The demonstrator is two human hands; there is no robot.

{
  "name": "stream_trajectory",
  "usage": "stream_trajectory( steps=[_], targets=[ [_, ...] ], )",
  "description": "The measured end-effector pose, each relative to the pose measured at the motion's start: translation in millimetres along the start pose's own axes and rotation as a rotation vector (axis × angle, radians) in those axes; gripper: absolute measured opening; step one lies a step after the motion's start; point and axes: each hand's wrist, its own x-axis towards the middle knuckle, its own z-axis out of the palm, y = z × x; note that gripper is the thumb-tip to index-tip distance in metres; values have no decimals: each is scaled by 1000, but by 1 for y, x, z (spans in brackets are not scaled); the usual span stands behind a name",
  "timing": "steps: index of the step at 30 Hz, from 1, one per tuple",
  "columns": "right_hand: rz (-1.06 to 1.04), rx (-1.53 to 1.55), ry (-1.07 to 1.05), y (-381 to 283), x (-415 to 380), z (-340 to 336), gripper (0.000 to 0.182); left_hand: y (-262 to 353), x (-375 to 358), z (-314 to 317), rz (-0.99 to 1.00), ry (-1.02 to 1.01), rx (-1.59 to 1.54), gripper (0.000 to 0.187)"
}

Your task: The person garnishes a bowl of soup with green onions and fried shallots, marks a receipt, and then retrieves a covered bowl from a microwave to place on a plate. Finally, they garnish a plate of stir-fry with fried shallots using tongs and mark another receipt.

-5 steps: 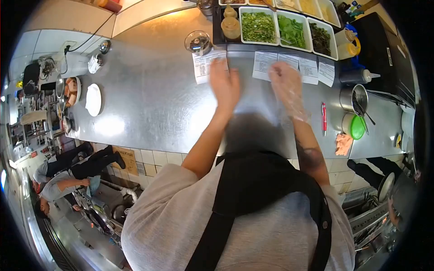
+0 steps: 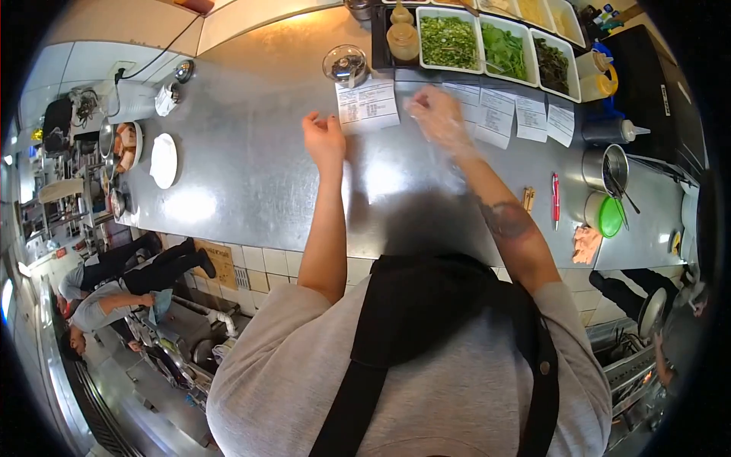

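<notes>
My left hand (image 2: 325, 142) is bare and held over the steel counter, just left of a printed order slip (image 2: 368, 105). Its fingers are loosely bent and apart, with nothing seen in them. A clear plastic glove covers my right hand (image 2: 440, 122), which hovers between that slip and several more order slips (image 2: 496, 118) in a row. Those fingers are curled and slightly blurred, with a gap at the thumb and no object visible. Part of the slip behind this hand is hidden. A glass dish (image 2: 344, 64) touches the left slip's top edge.
White trays of chopped scallions (image 2: 451, 43), leafy greens (image 2: 505, 52) and dark leaves (image 2: 552, 65) line the back. At right are a red pen (image 2: 556, 202), a metal pot (image 2: 595, 169) and a green lid (image 2: 611, 216). White plates (image 2: 164, 161) stand left. Other people work beyond the counter.
Both hands have moved left: my left hand off the left slip, my right hand away from the middle slips. The view has shifted slightly, and small wooden pieces beside my right forearm now show.
</notes>
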Motion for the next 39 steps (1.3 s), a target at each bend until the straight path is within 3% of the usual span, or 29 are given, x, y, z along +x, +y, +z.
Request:
stream_trajectory(
  steps=[1, 5, 12, 16, 19, 21, 22, 23, 24, 26, 31, 33, 35, 36, 37, 38, 39],
  targets=[
    [13, 89, -6, 1, 6, 15, 20, -3, 6, -3, -207, -98, -123, 34],
    [-110, -50, 106, -5, 27, 50, 15, 12, 17, 12, -85, -170, 114, 32],
    [11, -345, 182, 33, 2, 21, 11, -2, 23, 17, -108, -311, 50, 24],
    [19, -269, 239, 37, 10, 12, 10, -8, 11, 25, -103, -325, -101, 21],
    [-303, -344, 417, 75, 32, 22, 8, -26, 18, 43, 62, -315, -71, 18],
    [-268, -247, 343, 51, 31, 9, 8, -24, 17, 51, 33, -254, -17, 13],
    [-305, -216, 367, 49, 31, 8, 10, -11, 13, 49, 111, -140, -43, 12],
    [-342, -225, 416, 50, 30, 8, 14, -1, 12, 46, 71, -188, -17, 14],
    [-84, -389, 283, 43, 31, 4, 16, 2, 11, 47, 30, -213, -38, 18],
    [-62, -279, 245, 12, 13, -10, 16, 5, 17, 51, -23, -206, -61, 22],
    [-119, -311, 190, 2, -31, -27, 17, -4, 14, 67, 53, -202, -84, 23],
    [-313, -309, 125, -13, -62, -37, 18, 10, 17, 65, 105, -173, -12, 22],
    [-305, -213, 30, -28, -106, -49, 19, 3, 16, 65, 135, -165, 56, 18],
    [-295, -140, -43, -32, -132, -54, 18, 25, 8, 40, 201, -187, 12, 13],
    [-268, -72, -97, -32, -154, -63, 18, 10, 14, 51, 319, -68, 130, 11],
    [-225, -76, -214, -18, -172, -70, 16, -9, 19, 54, 291, -256, 123, 13],
    [-163, -53, -257, -17, -194, -81, 13, 14, 1, 34, 563, -122, 155, 17]
  ],
)
